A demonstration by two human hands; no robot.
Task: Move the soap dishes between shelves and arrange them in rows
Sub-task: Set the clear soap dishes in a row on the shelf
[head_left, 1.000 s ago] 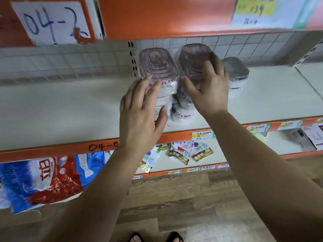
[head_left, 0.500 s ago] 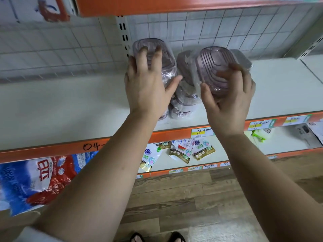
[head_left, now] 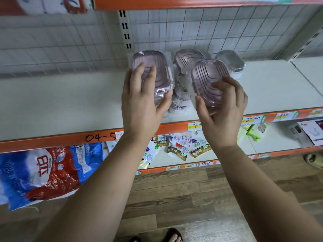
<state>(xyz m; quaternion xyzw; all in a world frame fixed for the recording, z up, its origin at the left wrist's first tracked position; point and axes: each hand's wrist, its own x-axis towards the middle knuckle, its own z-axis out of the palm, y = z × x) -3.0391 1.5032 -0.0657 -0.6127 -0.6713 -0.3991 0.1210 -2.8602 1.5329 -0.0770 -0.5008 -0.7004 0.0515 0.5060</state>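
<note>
Right, both hands are busy. The left hand [head_left: 141,102] lies over a wrapped pink soap dish [head_left: 157,58], fingers spread along the lid and thumb hooked round its near side, so it grips it. That dish sits by the back grid [head_left: 52,49] over the shelf [head_left: 61,102]; we cannot tell what it rests on. The right hand [head_left: 222,109] holds a second pink dish [head_left: 208,75], thumb on one side and fingers curled on the other, ribbed face tilted toward us and lifted clear of the shelf. Between the hands a leaning pile of dishes [head_left: 178,105] slumps toward the shelf front, the dishes touching each other. A grey dish [head_left: 230,62] sits behind.

Risks, as we judge them:
- The clear wrap looks slick. A loose pinch on the tilted second pink dish could let it slide out and drop to the floor [head_left: 174,198].
- The leaning pile sits just beside both wrists. A nudge while setting either dish down could topple it over the orange shelf edge [head_left: 52,142].
- Setting a dish on the slumped ones would give a crooked row.
- Crowding the grey dish could push it against the grid.
</note>
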